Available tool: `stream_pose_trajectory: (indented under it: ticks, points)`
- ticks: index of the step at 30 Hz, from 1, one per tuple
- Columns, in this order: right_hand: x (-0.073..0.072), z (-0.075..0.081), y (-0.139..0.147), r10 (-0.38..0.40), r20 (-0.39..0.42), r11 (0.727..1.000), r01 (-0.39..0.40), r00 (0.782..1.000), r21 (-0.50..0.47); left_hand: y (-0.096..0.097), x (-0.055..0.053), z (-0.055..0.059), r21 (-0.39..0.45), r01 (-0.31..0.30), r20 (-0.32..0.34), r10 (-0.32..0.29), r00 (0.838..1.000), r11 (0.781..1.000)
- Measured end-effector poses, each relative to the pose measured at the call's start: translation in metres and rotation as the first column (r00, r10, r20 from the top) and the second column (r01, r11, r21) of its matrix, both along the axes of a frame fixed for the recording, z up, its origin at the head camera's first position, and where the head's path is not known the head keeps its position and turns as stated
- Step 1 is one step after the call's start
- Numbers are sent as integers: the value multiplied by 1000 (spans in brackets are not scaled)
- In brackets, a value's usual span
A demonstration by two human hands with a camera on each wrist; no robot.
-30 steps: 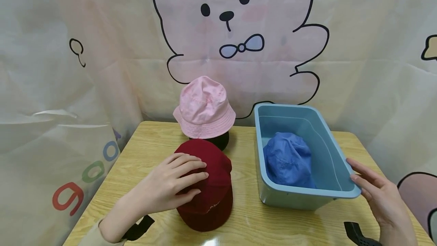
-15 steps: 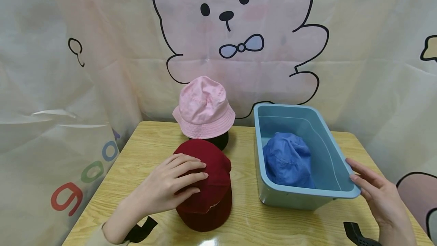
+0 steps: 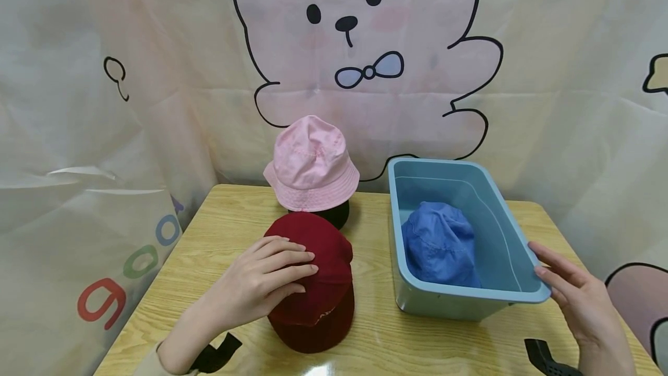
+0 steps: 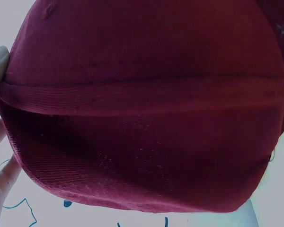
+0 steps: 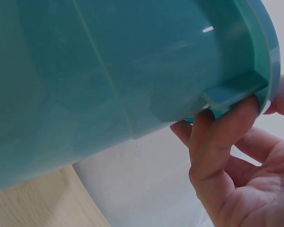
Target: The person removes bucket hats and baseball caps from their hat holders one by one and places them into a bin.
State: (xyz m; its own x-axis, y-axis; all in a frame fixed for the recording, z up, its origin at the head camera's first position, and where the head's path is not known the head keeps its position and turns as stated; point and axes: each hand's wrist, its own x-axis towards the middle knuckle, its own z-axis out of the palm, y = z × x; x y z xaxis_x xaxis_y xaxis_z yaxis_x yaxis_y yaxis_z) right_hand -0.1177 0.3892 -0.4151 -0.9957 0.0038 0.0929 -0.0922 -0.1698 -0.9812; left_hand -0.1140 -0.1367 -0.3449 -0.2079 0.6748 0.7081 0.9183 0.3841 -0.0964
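Note:
A dark red baseball cap (image 3: 334, 260) sits at the front middle of the table, its brim toward me. My left hand (image 3: 256, 277) rests on the left of its crown, fingers nearly straight and slightly spread. In the left wrist view the cap (image 4: 146, 142) fills most of the picture, with fingertips at its left edge. On the right stands a light blue plastic bin (image 3: 433, 300) holding a crumpled blue cloth hat (image 3: 440, 242). My right hand (image 3: 590, 300) pinches its near right rim. The right wrist view shows fingers (image 5: 222, 137) curled under that rim.
A pink bucket hat (image 3: 313, 164) lies behind the red cap, over a black hat (image 3: 336, 215) that is mostly hidden. The wooden table (image 3: 224, 225) ends at a hanging cloth (image 3: 584, 149) printed with a bear, which also runs along both sides.

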Motion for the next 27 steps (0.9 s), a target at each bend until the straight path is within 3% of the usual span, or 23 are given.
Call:
stream_pose_trajectory:
  ticks: [16,27]
  points:
    - [1,-1,1,5,3,1000,-5,1000,13,5,-5,6,35,39,-97,-35,995,999]
    - [2,0,1,10,3,999,-10,1000,36,6,-9,17,52,53,-90,-48,995,997]
